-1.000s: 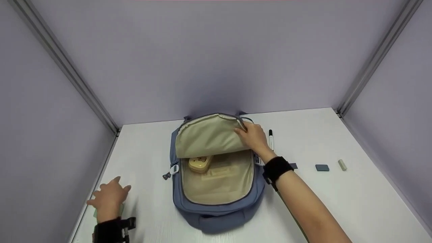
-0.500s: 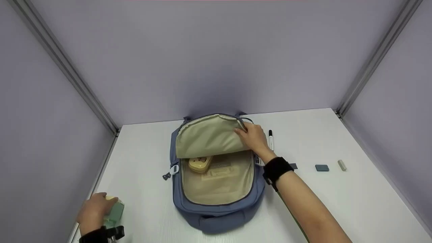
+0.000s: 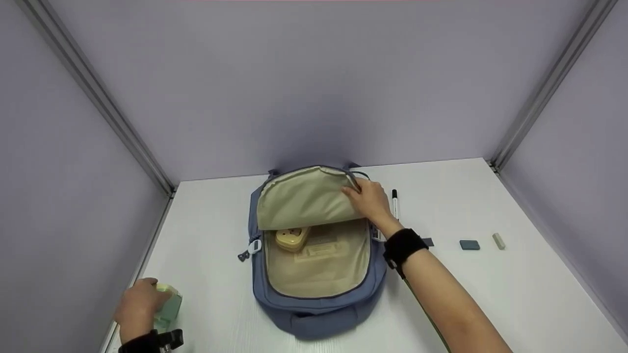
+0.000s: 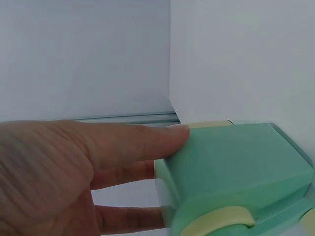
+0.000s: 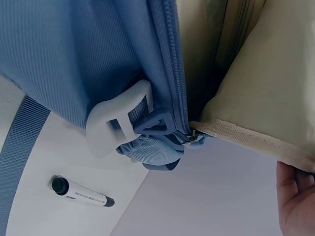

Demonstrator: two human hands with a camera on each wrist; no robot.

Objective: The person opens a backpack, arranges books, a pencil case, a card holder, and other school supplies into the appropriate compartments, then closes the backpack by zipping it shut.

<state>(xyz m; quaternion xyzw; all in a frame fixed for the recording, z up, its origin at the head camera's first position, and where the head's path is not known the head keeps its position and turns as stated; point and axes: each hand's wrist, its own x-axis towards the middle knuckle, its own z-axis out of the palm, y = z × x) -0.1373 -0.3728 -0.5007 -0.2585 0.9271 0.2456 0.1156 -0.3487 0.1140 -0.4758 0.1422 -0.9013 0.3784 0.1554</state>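
A blue backpack (image 3: 321, 327) lies on the white table with its front compartment unzipped. The right hand (image 3: 371, 202) grips the edge of its beige-lined flap (image 3: 301, 201) and holds it raised; in the right wrist view, the fingers (image 5: 295, 189) pinch that flap edge. Inside the compartment, partly under the flap, sits a small yellow case (image 3: 291, 239) with a face print. At the table's left side, the left hand (image 3: 137, 306) holds a small green box (image 4: 241, 157) with a pale yellow latch (image 4: 219, 220). Thumb and fingers lie on different sides of the box.
A white marker with black ends (image 5: 81, 191) lies right of the backpack. Farther right are a small dark teal block (image 3: 469, 244) and a pale stick-like piece (image 3: 498, 240). A strap end (image 3: 428, 242) pokes out by the right wrist. Walls enclose the table's back and sides.
The left hand, earlier spread above the green box, has moved down and left and taken hold of it. The right hand keeps the flap raised in the same place.
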